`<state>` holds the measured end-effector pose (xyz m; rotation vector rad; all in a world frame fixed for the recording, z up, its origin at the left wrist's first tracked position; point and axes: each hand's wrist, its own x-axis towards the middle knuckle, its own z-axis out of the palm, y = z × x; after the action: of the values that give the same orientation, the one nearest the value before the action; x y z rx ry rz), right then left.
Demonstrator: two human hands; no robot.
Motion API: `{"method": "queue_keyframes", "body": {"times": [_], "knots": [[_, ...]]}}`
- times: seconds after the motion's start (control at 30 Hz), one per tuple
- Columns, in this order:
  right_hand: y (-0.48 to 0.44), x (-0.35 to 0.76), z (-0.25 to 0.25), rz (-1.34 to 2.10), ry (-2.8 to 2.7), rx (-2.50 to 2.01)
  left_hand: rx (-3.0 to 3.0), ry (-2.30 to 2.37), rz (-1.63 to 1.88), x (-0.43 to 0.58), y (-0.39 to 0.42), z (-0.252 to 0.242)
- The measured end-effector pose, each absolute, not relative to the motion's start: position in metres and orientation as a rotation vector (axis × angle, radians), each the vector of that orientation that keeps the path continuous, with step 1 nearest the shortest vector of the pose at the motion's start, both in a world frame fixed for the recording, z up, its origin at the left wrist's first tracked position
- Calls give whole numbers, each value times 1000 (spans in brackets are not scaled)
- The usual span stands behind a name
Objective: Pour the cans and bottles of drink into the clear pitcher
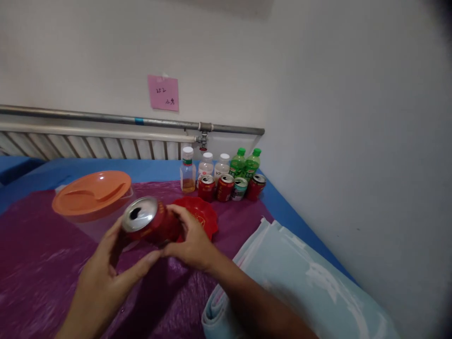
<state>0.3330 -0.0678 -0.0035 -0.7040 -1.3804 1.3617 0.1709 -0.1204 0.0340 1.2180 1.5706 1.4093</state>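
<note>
A red can [160,225] with an open silver top is held tilted in the air, its top toward the left. My left hand [109,268] grips it around the top end, thumb below. My right hand [192,242] holds the bottom end between thumb and fingers. Behind my right hand lies a red scalloped plate [208,214], partly hidden. To the left stands a clear container with an orange lid [93,192], its lower part partly behind the can and my left hand.
Several bottles [188,172] stand at the back, with red cans [225,188] and a green-topped can [239,189] before them. A folded light-blue cloth [293,278] lies at the right on the purple sheet [38,249]. Behind are a wall and pipes [158,122].
</note>
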Motion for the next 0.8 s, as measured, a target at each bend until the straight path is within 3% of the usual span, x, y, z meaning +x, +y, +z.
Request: {"method": "queue_keyframes", "body": {"times": [0.23,0.4,0.53,0.8], "knots": [[-75,370,19,1247,-1558,-946,1180,1611,1398,203,-91,61],[-50,433,0,1179,-1255,-1088,1412,1758,1425,224,-50,78],[-44,459,-24,1188,-1104,-1109,1408,1757,1428,241,2,61],[-48,458,-31,1145,-1353,-1092,1326,1915,1167,246,69,5]]}}
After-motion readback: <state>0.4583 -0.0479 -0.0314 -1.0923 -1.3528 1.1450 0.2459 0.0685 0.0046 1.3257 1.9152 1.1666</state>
